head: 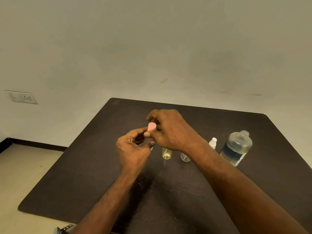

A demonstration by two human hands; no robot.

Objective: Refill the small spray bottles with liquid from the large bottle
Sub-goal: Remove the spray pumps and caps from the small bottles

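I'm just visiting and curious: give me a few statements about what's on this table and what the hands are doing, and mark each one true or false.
1. The large bottle has its cap off. True: its threaded neck is open.
2. Both hands are at a pink bottle. True: the left hand holds it from below, while the right hand has its fingers at the side.
3. The large bottle is to the left of the hands. False: it stands to the right of them.
4. The yellowish small bottle is lying on its side. False: it stands upright on the dark table.
5. A white spray top sits beside the large bottle. True.
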